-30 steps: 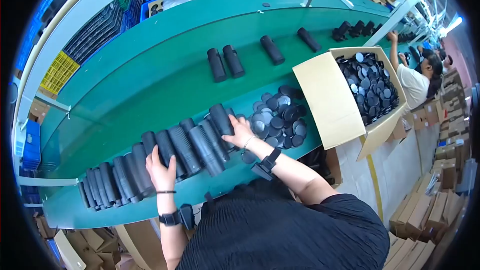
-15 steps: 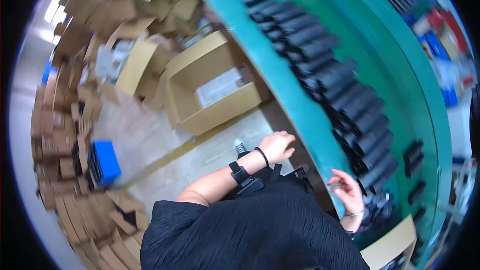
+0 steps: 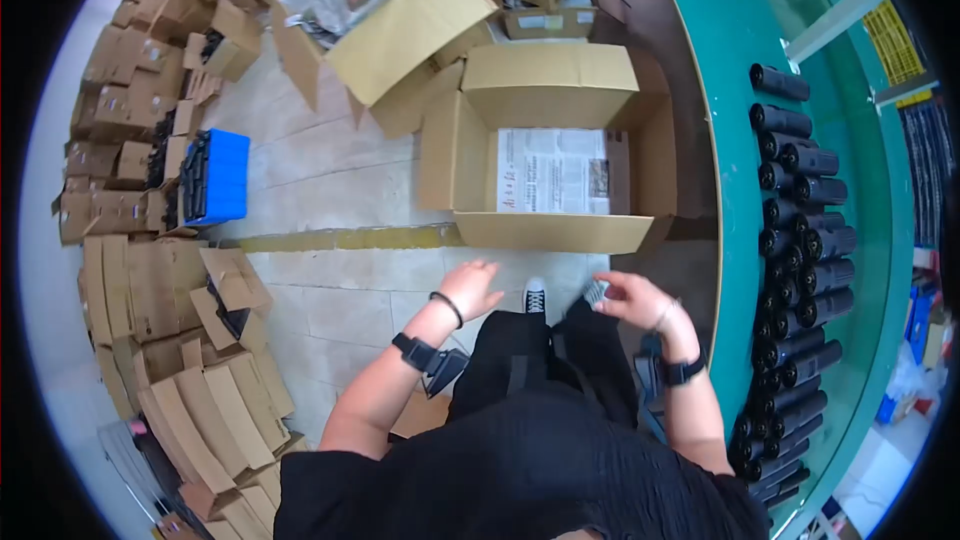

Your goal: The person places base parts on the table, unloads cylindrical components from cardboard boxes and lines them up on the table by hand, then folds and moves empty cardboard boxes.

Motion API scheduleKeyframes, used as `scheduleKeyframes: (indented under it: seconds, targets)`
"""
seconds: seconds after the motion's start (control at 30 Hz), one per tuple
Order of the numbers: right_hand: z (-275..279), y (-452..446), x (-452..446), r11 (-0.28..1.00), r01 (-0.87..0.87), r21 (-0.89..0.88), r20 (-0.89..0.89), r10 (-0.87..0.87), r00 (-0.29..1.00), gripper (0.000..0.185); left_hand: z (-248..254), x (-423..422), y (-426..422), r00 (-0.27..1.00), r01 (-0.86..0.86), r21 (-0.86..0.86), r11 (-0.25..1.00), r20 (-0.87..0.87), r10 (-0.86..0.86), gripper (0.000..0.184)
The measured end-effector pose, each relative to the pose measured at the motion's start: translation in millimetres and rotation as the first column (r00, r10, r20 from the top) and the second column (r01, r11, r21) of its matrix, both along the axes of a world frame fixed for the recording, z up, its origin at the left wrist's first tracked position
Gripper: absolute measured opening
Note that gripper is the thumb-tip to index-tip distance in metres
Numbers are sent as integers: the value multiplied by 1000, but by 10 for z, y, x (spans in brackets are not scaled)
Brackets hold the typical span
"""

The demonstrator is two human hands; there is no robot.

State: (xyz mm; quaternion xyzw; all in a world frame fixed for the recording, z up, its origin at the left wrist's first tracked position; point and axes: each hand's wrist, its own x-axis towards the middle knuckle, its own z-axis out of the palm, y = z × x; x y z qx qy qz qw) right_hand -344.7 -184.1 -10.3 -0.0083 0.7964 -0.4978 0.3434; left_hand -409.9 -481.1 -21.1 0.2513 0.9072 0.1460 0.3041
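In front of my body, my left hand (image 3: 471, 289) hangs over the floor with its fingers stretched out and nothing in them. My right hand (image 3: 638, 301) is level with it near the bench side, fingers loosely bent and apart, with no object visible in it. Just beyond both hands stands an open cardboard box (image 3: 556, 232), its flaps spread. A printed newspaper sheet (image 3: 553, 172) lies flat on its bottom. Neither hand touches the box.
To the right runs a green bench (image 3: 735, 230) carrying rows of black cylindrical parts (image 3: 825, 242). A blue crate (image 3: 232, 177) sits on the floor at left, near stacked cardboard boxes (image 3: 110, 160) and flattened cartons (image 3: 200, 410). More open cartons (image 3: 415, 35) crowd the far side.
My view has turned, so the open box now lies straight ahead and the bench is upright at right. My right hand has moved from beside the bench to in front of my body.
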Motion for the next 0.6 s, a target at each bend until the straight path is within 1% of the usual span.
scheduleKeyframes:
  seconds: [0.03, 0.1, 0.17, 0.23, 0.27, 0.3, 0.37, 0.4, 0.43, 0.47, 0.5, 0.53, 0.6]
  targets:
    - [-9, 55, -270, 994, -81, 80, 63, 76, 995, 48, -52, -103, 10, 1000, 14, 10, 1000, 22, -14, 39]
    - [-405, 242, -719, 987, -151, 52, -109, 156, 982, 50, -189, -183, 30, 995, -21, -19, 1000, 93, 23, 41]
    - [-535, 347, -1330, 955, -206, 214, 223, 157, 962, 48, -344, -189, 72, 987, -47, -49, 998, 149, 54, 42]
    - [-861, 403, -1868, 941, -181, 287, 497, 16, 868, 42, -541, -201, 135, 968, -144, 54, 988, 214, 130, 39]
    - [-1125, 435, -2115, 945, -175, 277, 503, 13, 864, 42, -657, -269, 157, 958, -184, 104, 977, 242, 155, 38]
    - [-1479, 454, -2310, 916, -270, 295, 581, 52, 812, 43, -776, -318, 194, 956, -177, 93, 980, 253, 148, 38]
    - [-2129, 479, -2625, 838, -456, 298, 728, 109, 676, 46, -1052, -383, 243, 822, -450, 138, 882, 450, 349, 38]
    - [-2349, 483, -2779, 845, -451, 288, 740, 103, 665, 46, -1246, -391, 209, 818, -441, 128, 888, 464, 339, 38]
    - [-2590, 461, -2903, 734, -627, 262, 753, 251, 609, 48, -1482, -346, 156, 851, -434, 131, 891, 383, 358, 39]
    - [-2833, 446, -3014, 587, -775, 234, 759, 388, 523, 50, -1731, -292, 103, 878, -428, 137, 893, 299, 375, 40]
    - [-3081, 445, -3111, 593, -775, 220, 770, 383, 511, 50, -1925, -299, 85, 897, -421, 146, 895, 211, 387, 41]
    - [-3337, 439, -3179, 523, -800, 295, 807, 312, 501, 45, -2093, -264, 52, 895, -419, 137, 897, 230, 383, 41]
    - [-4021, 499, -3354, 487, -754, 441, 777, 214, 592, 42, -2318, -446, 22, 933, -355, 38, 934, 75, 352, 44]
